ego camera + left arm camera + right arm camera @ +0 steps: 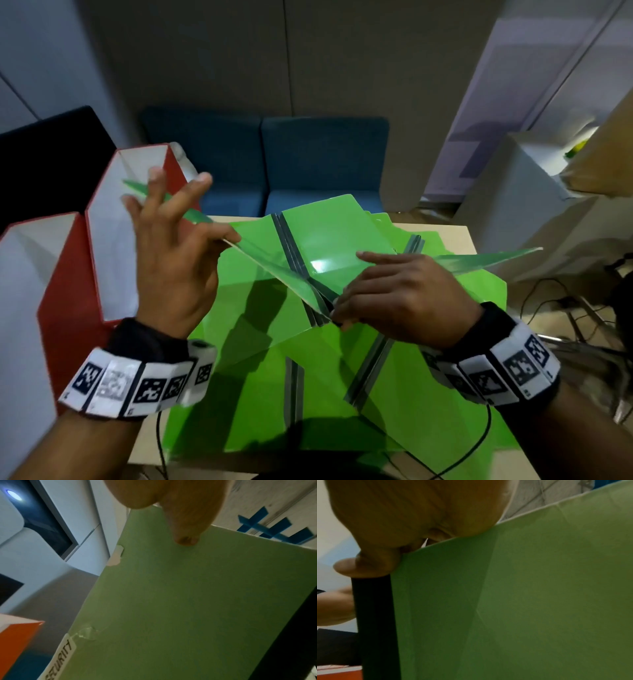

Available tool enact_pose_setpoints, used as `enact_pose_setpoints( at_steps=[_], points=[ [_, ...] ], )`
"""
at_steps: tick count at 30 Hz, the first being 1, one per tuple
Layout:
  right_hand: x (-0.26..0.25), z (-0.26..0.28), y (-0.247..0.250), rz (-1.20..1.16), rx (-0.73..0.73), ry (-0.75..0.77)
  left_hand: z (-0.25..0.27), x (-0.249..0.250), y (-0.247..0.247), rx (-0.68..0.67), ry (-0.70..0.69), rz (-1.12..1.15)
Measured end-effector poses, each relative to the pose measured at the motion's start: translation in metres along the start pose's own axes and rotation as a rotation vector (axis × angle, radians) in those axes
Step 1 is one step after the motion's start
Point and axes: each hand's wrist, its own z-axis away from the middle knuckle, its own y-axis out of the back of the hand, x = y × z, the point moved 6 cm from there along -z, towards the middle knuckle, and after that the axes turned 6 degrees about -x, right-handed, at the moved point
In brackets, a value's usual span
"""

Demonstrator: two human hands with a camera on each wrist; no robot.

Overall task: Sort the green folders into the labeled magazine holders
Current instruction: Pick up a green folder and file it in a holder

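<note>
Currently the sort is at an early stage, judged from how things lie. My left hand (171, 260) holds one cover of an open green folder (274, 270) above the pile: the thumb presses the underside in the left wrist view and one finger pinches the top edge, while the remaining fingers splay upward, clear of the sheet. My right hand (404, 291) grips the same folder at its dark spine (375, 622), fingers curled over the fold, index finger extended along the other cover. The folder therefore hangs spread between both hands, above and not touching the pile.

Status of the work:
- A white tab (58, 660) on the held cover's edge reads, as far as legible, SECURITY, so this folder appears to be at the identification step.
- Below and forward of my fingers, several more green folders (342, 394) lie overlapped on the table (455, 236), unsorted. An exact count cannot be made.
- Left of my left hand stand two red magazine holders (72, 274). The far one contains what appears to be one green folder (137, 186), just beyond my raised fingertips; the near one shows only white interior.
- The holder labels are not visible in any view.

Remaining: close the held folder, match it to a holder, insert it, then repeat for the pile
</note>
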Motion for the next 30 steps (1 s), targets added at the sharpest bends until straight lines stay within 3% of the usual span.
enact_pose_setpoints(
  at_steps=[3, 6, 7, 9, 11, 13, 17, 20, 23, 26, 30],
  points=[
    [0.010, 0.006, 0.027, 0.278, 0.262, -0.079, -0.028, 0.006, -0.006, -0.015, -0.036, 0.161],
    [0.032, 0.035, 0.045, 0.521, 0.564, -0.554, -0.052, 0.010, -0.010, -0.044, -0.050, 0.201],
    [0.038, 0.046, 0.045, 0.479, 0.631, -0.739, -0.057, 0.011, -0.014, -0.065, -0.043, 0.223],
    [0.047, 0.061, 0.033, 0.133, 0.728, -0.995, -0.065, 0.015, -0.021, -0.116, -0.024, 0.268],
    [0.054, 0.063, 0.013, -0.368, 0.793, -1.082, -0.073, 0.023, -0.030, -0.166, -0.034, 0.295],
    [0.058, 0.057, 0.002, -0.743, 0.833, -1.077, -0.080, 0.035, -0.040, -0.202, -0.066, 0.319],
    [0.056, 0.036, 0.008, -0.944, 0.706, -0.966, -0.088, 0.061, -0.060, -0.201, -0.099, 0.410],
    [0.045, 0.016, 0.016, -0.862, 0.508, -0.806, -0.084, 0.081, -0.087, -0.238, -0.059, 0.484],
    [0.043, 0.009, 0.020, -0.640, 0.433, -0.786, -0.068, 0.100, -0.115, -0.347, 0.054, 0.766],
    [0.049, 0.015, 0.027, -0.641, 0.507, -0.830, -0.038, 0.103, -0.136, -0.409, 0.115, 0.786],
    [0.052, 0.030, 0.043, -0.720, 0.652, -0.782, 0.002, 0.083, -0.157, -0.530, 0.301, 0.785]
  ],
)
